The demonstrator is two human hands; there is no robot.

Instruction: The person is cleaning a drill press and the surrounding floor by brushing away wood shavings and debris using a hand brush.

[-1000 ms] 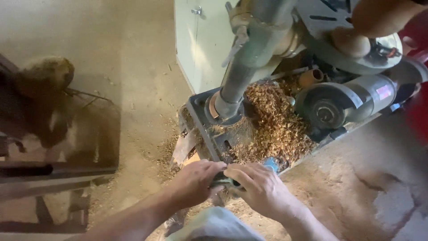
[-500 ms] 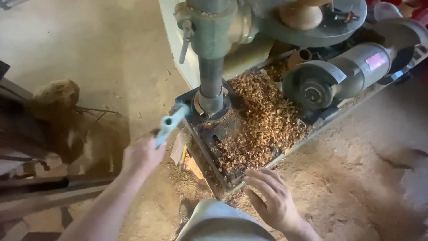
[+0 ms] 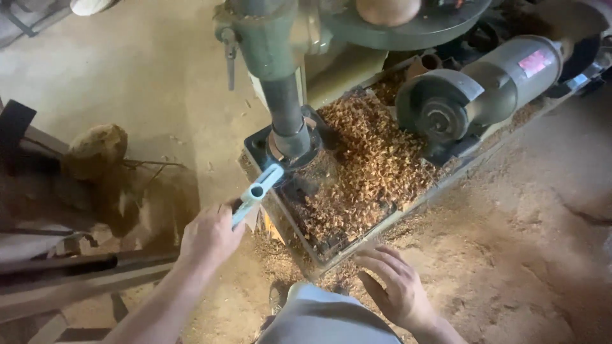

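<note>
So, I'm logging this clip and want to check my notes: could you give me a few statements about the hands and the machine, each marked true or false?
1. The left hand holds a pale blue tool. True.
2. The right hand grips a hammer. False: it is open and empty, fingers spread by the tray edge.
3. Wood shavings fill the tray at the green machine column. True.
4. The grey motor lies left of the column. False: it lies to its right.
</note>
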